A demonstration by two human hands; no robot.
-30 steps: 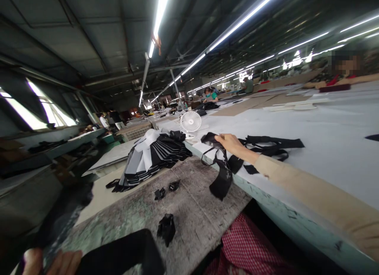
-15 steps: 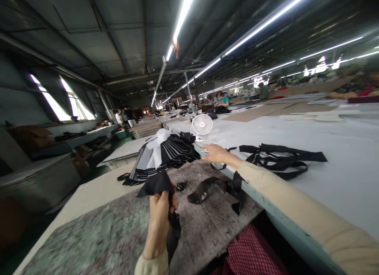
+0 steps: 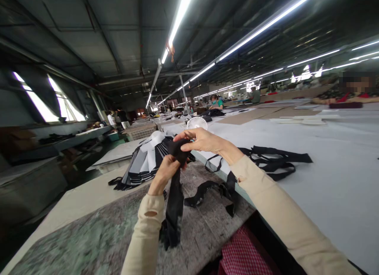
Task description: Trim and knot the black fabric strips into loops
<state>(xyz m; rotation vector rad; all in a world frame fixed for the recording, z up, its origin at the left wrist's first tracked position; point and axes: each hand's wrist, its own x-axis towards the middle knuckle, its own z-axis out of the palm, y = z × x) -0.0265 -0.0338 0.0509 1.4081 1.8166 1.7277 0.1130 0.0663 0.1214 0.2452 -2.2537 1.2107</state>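
A black fabric piece (image 3: 174,196) hangs in front of me over the worn grey worktop (image 3: 97,235). My left hand (image 3: 166,170) grips it from below. My right hand (image 3: 201,141) pinches its top edge, fingers closed on the cloth. Loose black strips (image 3: 207,188) lie on the worktop just right of the hanging piece. More black straps (image 3: 275,158) lie on the white table (image 3: 325,180) beyond my right forearm.
A fanned stack of black, grey and white cut pieces (image 3: 145,164) lies beyond my hands. A small white fan (image 3: 197,123) stands behind it. Red checked cloth (image 3: 237,255) shows at the bottom edge. Other people work at far tables.
My left hand rose with the black piece. My right hand left the table edge and came over to take hold of the piece's top.
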